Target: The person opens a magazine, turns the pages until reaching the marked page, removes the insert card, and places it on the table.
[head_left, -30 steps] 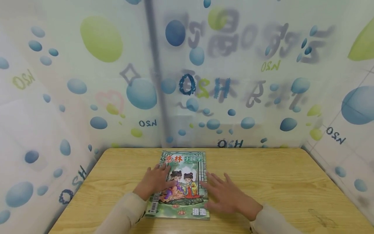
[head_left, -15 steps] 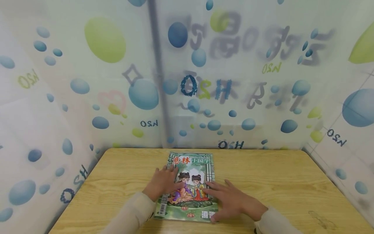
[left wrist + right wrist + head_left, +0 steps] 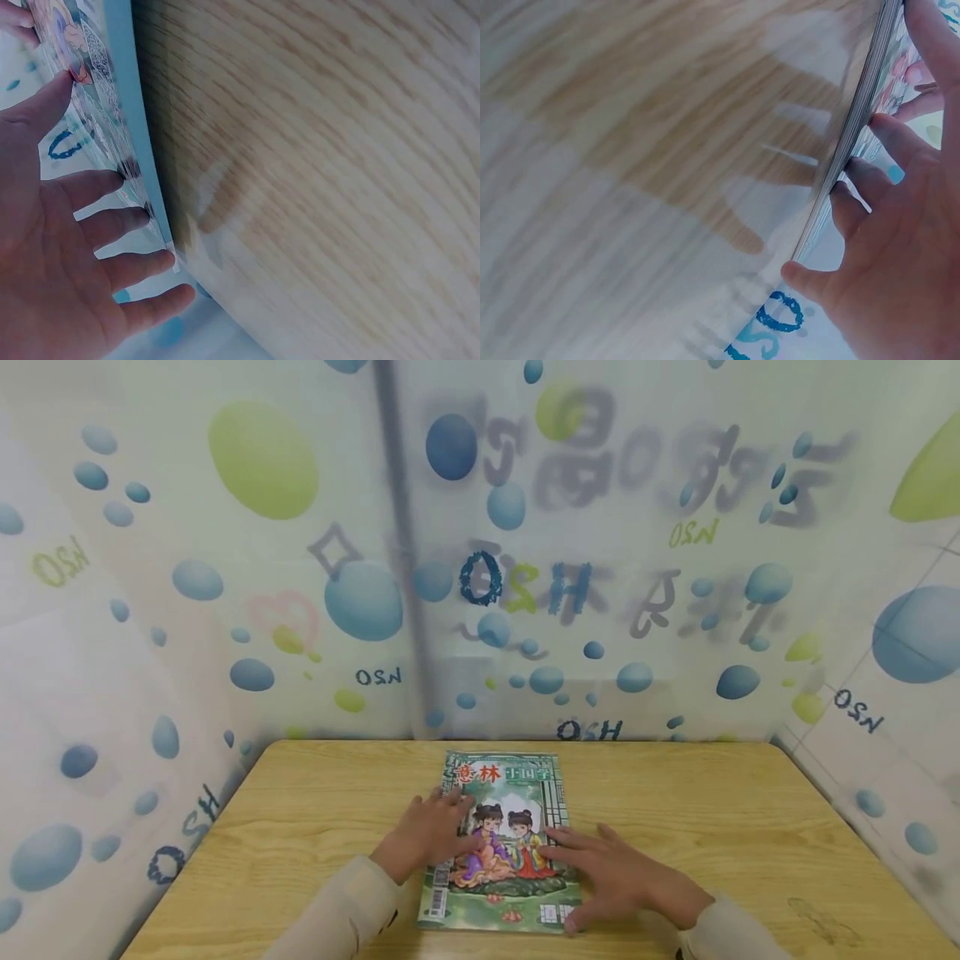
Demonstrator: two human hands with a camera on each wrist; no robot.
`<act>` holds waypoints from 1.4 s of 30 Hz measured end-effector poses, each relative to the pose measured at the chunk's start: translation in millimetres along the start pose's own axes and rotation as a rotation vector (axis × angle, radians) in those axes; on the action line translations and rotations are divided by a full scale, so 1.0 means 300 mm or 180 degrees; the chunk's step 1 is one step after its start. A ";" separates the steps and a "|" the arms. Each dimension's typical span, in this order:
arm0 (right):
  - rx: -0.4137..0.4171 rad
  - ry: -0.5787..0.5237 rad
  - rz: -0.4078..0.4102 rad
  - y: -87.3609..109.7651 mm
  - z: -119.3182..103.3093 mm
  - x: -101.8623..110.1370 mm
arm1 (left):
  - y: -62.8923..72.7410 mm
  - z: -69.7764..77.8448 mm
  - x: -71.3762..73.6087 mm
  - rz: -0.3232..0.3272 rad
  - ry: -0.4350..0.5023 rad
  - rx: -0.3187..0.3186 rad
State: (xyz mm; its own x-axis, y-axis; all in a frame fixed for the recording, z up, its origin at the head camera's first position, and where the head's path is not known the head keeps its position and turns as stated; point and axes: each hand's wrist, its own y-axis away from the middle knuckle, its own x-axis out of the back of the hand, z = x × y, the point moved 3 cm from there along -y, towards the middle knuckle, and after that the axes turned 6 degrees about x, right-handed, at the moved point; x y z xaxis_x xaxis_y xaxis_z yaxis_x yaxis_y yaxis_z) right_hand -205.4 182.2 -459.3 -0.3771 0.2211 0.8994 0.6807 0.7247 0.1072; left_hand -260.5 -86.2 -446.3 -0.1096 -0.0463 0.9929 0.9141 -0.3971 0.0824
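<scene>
A magazine [image 3: 517,860] with a green cover and two cartoon children in robes lies flat on the wooden table. My left hand [image 3: 431,831] rests along its left edge, thumb on the cover and the fingers spread; the left wrist view shows the same hand [image 3: 60,247] with fingertips at the spine. On the other side, my right hand [image 3: 618,872] touches the right edge with extended fingers. From the right wrist view, that hand [image 3: 900,217] has its fingertips against the page edges [image 3: 855,112]. Neither hand curls round the magazine.
The light wooden table [image 3: 697,802] extends to both sides of the magazine. A pale curtain [image 3: 660,635] with blue and green dots hangs behind the table and along its sides. A faint mark [image 3: 825,922] shows on the tabletop at right.
The magazine has slid to the right across the table, and both hands have moved right with it, keeping their places at its two edges.
</scene>
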 end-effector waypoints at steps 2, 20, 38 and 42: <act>0.0009 0.0012 0.0010 0.007 0.006 0.000 | 0.005 0.003 -0.001 0.0005 -0.0010 -0.0048; 0.0097 -0.0396 -0.0103 0.112 0.083 0.047 | 0.032 0.052 -0.007 -0.0268 -0.0065 -0.0586; 0.0356 -0.0622 -0.0135 0.158 0.117 0.073 | 0.013 0.088 -0.010 -0.0351 -0.0012 -0.0593; 0.0463 -0.0621 -0.0110 0.161 0.120 0.074 | 0.011 0.089 -0.013 -0.0371 -0.0009 -0.0592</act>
State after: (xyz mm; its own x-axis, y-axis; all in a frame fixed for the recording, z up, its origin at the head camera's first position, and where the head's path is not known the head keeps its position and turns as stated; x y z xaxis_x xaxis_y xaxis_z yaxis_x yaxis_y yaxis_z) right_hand -203.5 245.6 -449.3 -0.5224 0.3063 0.7958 0.5730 0.8173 0.0616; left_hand -246.7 -62.7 -447.7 -0.2090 0.0121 0.9778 0.8075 -0.5619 0.1796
